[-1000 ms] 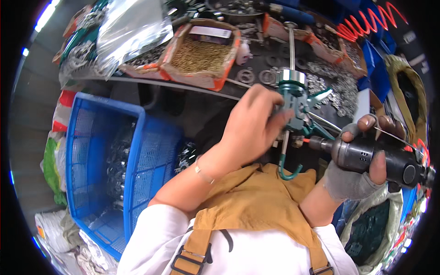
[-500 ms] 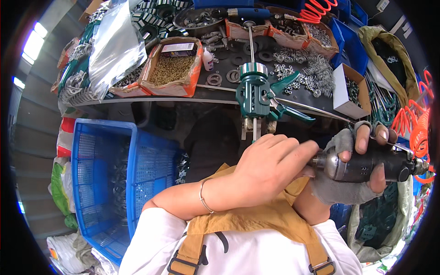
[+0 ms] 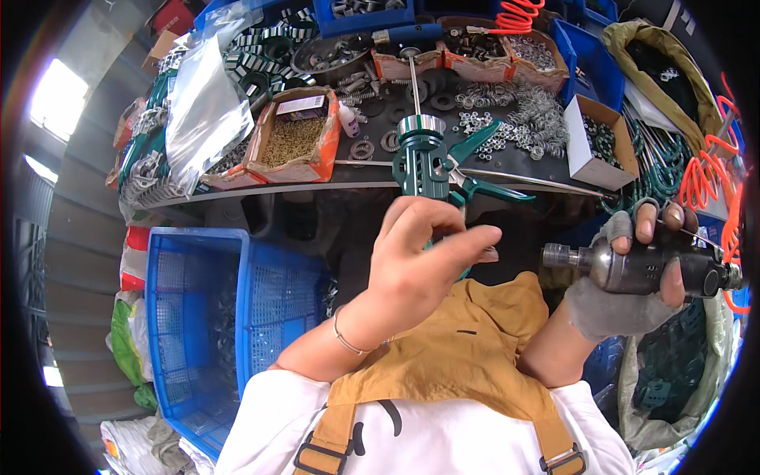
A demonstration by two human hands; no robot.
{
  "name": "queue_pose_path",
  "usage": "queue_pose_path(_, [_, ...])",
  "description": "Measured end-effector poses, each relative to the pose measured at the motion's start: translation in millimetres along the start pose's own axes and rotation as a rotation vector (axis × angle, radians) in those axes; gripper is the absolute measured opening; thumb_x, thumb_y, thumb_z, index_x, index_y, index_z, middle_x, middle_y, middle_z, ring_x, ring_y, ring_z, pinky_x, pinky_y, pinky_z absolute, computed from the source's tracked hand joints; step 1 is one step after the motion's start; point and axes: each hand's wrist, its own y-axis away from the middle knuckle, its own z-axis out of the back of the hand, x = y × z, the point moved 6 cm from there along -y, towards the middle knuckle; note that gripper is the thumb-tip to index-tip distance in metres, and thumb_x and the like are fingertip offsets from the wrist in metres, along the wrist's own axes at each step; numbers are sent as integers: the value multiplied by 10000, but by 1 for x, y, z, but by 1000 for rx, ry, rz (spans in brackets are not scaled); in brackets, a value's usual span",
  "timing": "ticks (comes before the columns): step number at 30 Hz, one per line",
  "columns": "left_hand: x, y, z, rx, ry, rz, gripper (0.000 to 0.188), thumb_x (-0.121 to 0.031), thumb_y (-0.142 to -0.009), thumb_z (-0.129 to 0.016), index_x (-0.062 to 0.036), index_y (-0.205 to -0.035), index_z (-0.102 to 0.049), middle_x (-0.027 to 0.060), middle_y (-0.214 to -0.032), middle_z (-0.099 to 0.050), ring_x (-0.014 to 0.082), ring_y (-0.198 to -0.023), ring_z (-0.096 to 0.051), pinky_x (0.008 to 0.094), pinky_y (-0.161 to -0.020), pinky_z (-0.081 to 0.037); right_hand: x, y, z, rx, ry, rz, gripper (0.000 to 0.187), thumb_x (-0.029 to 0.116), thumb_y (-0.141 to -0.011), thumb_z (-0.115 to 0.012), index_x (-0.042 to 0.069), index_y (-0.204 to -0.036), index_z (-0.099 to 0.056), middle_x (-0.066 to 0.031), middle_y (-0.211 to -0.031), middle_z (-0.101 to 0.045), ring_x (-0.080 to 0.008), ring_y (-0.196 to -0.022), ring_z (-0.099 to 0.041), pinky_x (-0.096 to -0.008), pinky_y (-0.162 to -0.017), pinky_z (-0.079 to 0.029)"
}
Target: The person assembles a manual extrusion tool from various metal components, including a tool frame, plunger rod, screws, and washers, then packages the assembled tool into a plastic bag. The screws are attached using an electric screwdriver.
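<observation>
My right hand (image 3: 625, 305), in a grey fingerless glove, wraps round a black and silver air screwdriver (image 3: 653, 267). Its round metal nose points left, toward my left hand (image 3: 416, 257). The thumb and a finger of that bare hand pinch together; whatever may be between them is too small or hidden to make out. Just beyond stands a green caulking gun (image 3: 423, 162) with a silver collar, two green handles and a long metal rod reaching away across the bench. My left hand covers its near end.
An orange box of brass-coloured screws (image 3: 293, 144), loose springs (image 3: 546, 119) and nuts (image 3: 491, 134) lie on the dark bench. A white box of small parts (image 3: 576, 142) stands at the right. Blue crates (image 3: 241, 273) sit at lower left. Coiled orange hoses (image 3: 701, 186) hang at right.
My left hand has drawn away from the screwdriver's nose, moving left toward the caulking gun. The screwdriver, still in my right hand, has shifted slightly right, and its nose now shows.
</observation>
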Motion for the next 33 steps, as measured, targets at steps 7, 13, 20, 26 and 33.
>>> queue_pose_path(7, [41,44,-65,-136,1718,1022,77,-5,-896,-615,-21,-969,-595,171,-1017,-667,250,-934,-678,349,-834,-601,-2,-1,-7,65,-11,25,497,137,-841,-609,19,-1287,-424,-104,-1162,-491,-241,-944,-504,-378,-692,-513])
queue_pose_path(13, [18,48,-75,-98,1818,1087,39,-27,-904,-610,-13,-926,-582,180,-1004,-667,251,-923,-683,340,-836,-603,-8,3,-13,71,-3,20,492,120,-843,-614,32,-1290,-428,-112,-1150,-500,-244,-925,-534,-378,-690,-537])
queue_pose_path(20, [-4,18,-41,201,478,58,363,-142,-802,-739,-21,-1093,-560,136,-812,-640,186,-601,-601,279,-501,-466,-5,6,1,-60,-161,-69,486,149,-836,-600,9,-1269,-432,-108,-1129,-503,-233,-878,-529,-357,-635,-515])
queue_pose_path(26, [-31,5,-49,390,254,-57,424,-121,-751,-761,21,-1099,-564,117,-767,-586,246,-605,-579,314,-525,-474,-14,9,4,-109,-235,-146,513,143,-831,-591,-3,-1291,-417,-104,-1127,-505,-221,-775,-542,-352,-621,-515])
queue_pose_path(33, [-54,-3,-48,538,271,-63,368,-196,-837,-709,38,-1073,-550,143,-774,-601,293,-612,-617,346,-516,-482,-6,14,-3,-58,-273,-106,551,150,-849,-591,2,-1337,-381,-93,-1116,-508,-197,-706,-539,-324,-559,-502])
